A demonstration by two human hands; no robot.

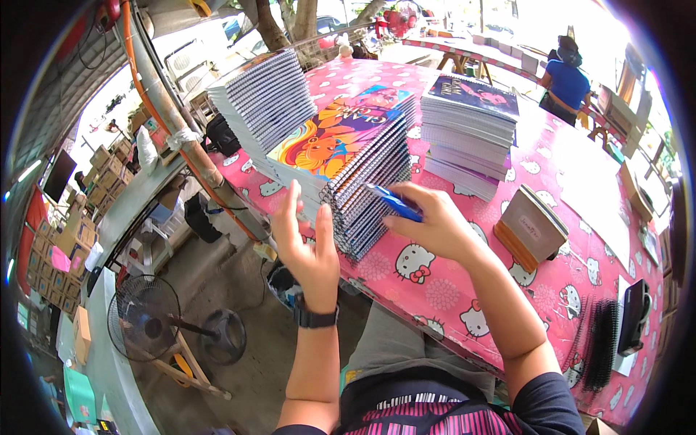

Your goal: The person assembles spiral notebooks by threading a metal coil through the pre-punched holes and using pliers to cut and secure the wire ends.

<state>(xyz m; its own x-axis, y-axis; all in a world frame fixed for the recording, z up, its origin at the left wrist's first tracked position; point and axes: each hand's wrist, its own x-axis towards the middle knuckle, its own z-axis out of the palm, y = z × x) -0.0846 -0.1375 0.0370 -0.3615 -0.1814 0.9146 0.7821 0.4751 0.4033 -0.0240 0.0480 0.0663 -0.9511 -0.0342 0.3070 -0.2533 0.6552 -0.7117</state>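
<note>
In front of me stands a tall stack of spiral-bound notebooks (333, 141) with colourful illustrated covers, its coil edges facing right and toward me. My right hand (433, 217) is closed around a small blue-handled tool (402, 206) with a pale metal tip. That tip points at the coils near the stack's top; whether it touches them I cannot tell. Beside the stack's near left corner, my left hand (308, 243) is raised with its fingers apart, holding nothing. I cannot tell if its fingertips touch the pages.
Behind are another notebook stack (264, 94) and a dark-covered stack (471, 109). On the pink patterned tablecloth (449, 290) stand a small stand-up calendar (533, 228), black binding coils (600, 344) and a black case (634, 315). A floor fan (148, 319) stands left; a person (567, 83) is far right.
</note>
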